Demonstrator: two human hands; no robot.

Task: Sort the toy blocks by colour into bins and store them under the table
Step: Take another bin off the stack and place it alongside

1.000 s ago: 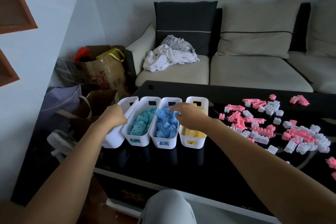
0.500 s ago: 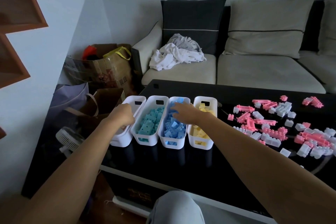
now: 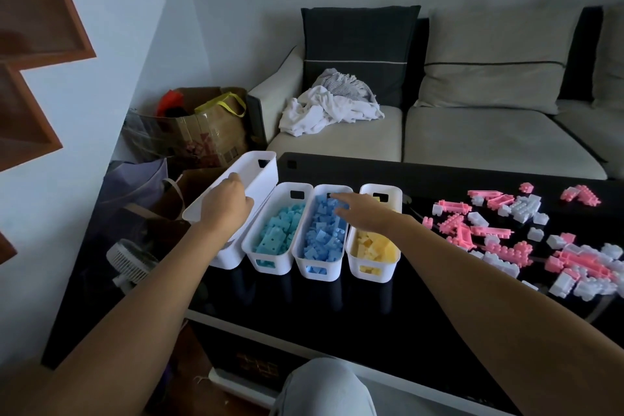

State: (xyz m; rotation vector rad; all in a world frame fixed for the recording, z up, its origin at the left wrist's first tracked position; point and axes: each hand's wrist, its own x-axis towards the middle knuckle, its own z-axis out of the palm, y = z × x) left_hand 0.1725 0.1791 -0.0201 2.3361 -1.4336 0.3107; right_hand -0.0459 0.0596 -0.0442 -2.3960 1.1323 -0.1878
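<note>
The left hand (image 3: 228, 204) reaches forward with its back to the camera and its fingers curled over the long rim of a narrow white plastic bin (image 3: 266, 176), gripping it. This bin stands two places left of the white plastic bin of mid-blue blocks (image 3: 317, 272). It is tilted, its far end raised above its neighbours and its near end low by the black glossy table (image 3: 337, 314).

The right hand (image 3: 364, 214) lies over the far half of the blue bin. Its fingers are stretched out and loosely spread, and it holds nothing. Its fingertips (image 3: 332, 196) point to the bin's far handle slot. Whether they touch the blue toy blocks (image 3: 320, 240) or hang just above them cannot be told.

Just left of the blue bin, touching it, stands a white bin of turquoise blocks (image 3: 270, 263). Just right of it is a white bin of yellow blocks (image 3: 371, 272), with the right forearm crossing its far end. Well to the right of the blue bin, a loose heap of pink and white blocks (image 3: 506, 240) is spread over the table and runs off the picture's right edge.

The left wrist and forearm hide the tilted bin's near half, so only its bare white far walls show. Whether its near end rests on the table is unclear. The left thumb is out of sight, and the right palm hides some of the blue blocks.
</note>
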